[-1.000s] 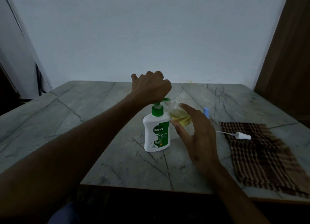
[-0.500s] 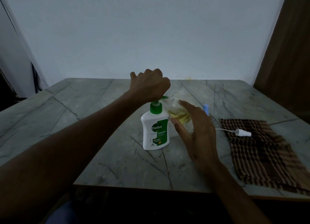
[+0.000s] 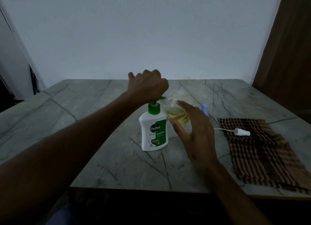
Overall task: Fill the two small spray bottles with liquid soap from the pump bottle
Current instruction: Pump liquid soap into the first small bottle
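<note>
My right hand (image 3: 195,132) is nearest to me. Its fingers curl round a small clear spray bottle (image 3: 176,114) and hold it tipped, with yellow soap inside. Its open mouth sits right under the green spout of the pump bottle (image 3: 154,132), which stands upright on the gray bench (image 3: 101,157). My left hand (image 3: 148,86) is a fist pressing down on the pump top. On my right, a white spray cap (image 3: 242,132) lies on a checked cloth (image 3: 262,154). A blue-topped bottle (image 3: 204,108) peeks out behind my right hand.
</note>
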